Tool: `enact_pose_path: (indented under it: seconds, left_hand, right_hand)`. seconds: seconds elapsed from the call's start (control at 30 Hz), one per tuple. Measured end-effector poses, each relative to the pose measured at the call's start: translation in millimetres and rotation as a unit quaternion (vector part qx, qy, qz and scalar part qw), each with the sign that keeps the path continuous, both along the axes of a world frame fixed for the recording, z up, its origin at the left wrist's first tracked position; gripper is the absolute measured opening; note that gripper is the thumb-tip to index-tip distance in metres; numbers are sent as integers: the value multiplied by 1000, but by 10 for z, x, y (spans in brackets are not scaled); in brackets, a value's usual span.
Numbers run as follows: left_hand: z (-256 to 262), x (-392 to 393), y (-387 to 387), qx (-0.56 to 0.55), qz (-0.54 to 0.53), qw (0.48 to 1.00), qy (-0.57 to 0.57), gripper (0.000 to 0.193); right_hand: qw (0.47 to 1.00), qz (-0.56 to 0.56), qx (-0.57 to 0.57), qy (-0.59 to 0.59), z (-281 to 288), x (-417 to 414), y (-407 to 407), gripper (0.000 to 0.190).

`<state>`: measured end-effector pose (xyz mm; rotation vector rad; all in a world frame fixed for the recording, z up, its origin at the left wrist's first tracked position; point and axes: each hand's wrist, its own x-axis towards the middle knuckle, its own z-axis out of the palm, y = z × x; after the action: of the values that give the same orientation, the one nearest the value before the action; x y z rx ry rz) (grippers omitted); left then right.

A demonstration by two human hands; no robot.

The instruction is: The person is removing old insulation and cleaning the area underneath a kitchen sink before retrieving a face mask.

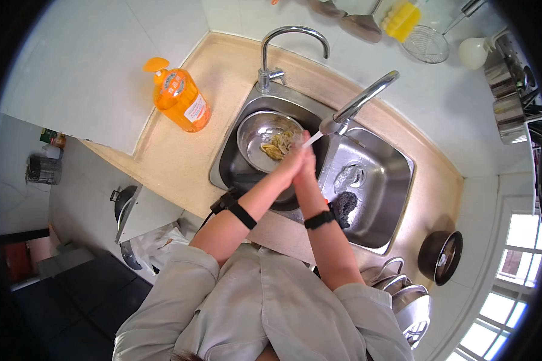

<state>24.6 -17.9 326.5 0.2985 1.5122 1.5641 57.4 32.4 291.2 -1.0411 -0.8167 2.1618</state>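
Note:
Over the right side of a stainless steel bowl, my left hand and my right hand are pressed together. They are blurred, and I cannot tell whether anything lies between them. Water runs onto the fingers from the spray head of a chrome faucet. The bowl rests in the left basin of a double steel sink. Yellowish-brown food pieces, their kind unclear, lie inside it, partly hidden by my hands.
A dark mesh scourer lies in the right basin, near the drain. A thin gooseneck tap rises behind the left basin. An orange pump bottle stands left; a dark pot and metal lids are right.

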Motion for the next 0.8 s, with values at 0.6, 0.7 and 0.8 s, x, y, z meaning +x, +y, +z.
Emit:
enact_pose_path:
  seconds: [0.6,0.7,0.8]
  left_hand:
    - [-95,-113,32,43,91,967,235,11]
    - [-235,-203,-117,-12,97,859,503,9]
    - [-131,-369,-379,-86,83,803,584,27]
  right_hand:
    - [970,186,-64,141,104,-55,32,26]
    - [995,77,-52,31,209,-90,-183,28]
    - [955,41,257,-140,-165,2,-87,32]
